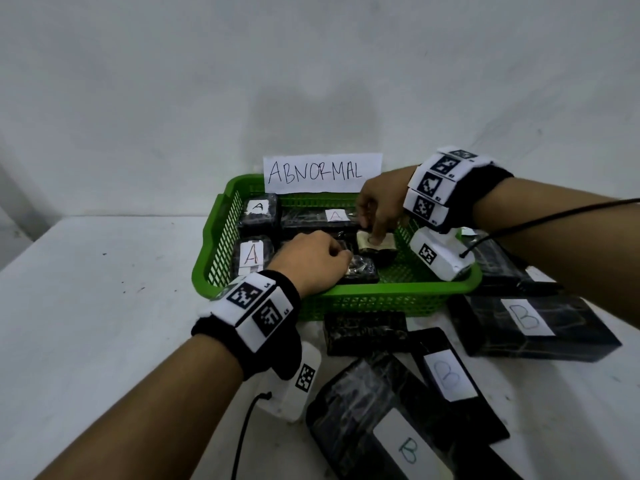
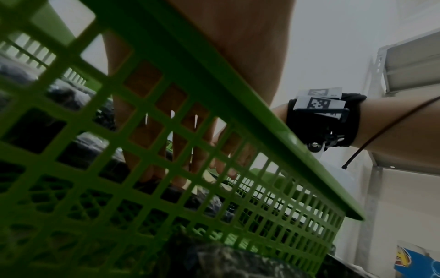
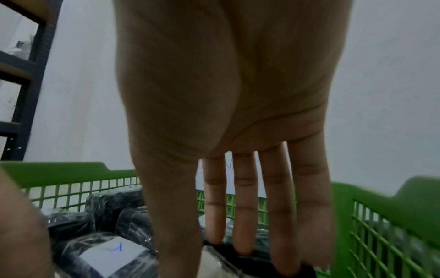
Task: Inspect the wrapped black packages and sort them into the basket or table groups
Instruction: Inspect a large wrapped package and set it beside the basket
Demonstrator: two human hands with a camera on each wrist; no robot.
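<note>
A green basket (image 1: 346, 292) holds several wrapped black packages, three with "A" labels (image 1: 251, 257). My left hand (image 1: 318, 259) reaches over the front rim, its fingers curled down onto the end of a small black package (image 1: 363, 273) at the basket's front. My right hand (image 1: 377, 209) comes in from the right. Its straight fingers (image 3: 240, 225) point down and touch a tilted package with a pale label (image 1: 375, 244). The left fingers (image 2: 181, 175) show through the mesh in the left wrist view. Whether the right thumb presses that package is hidden.
A paper sign reading ABNORMAL (image 1: 322, 173) stands on the basket's back rim. Several black packages labelled B (image 1: 526, 317) lie on the white table (image 1: 104, 306) in front and to the right of the basket. A wall stands close behind.
</note>
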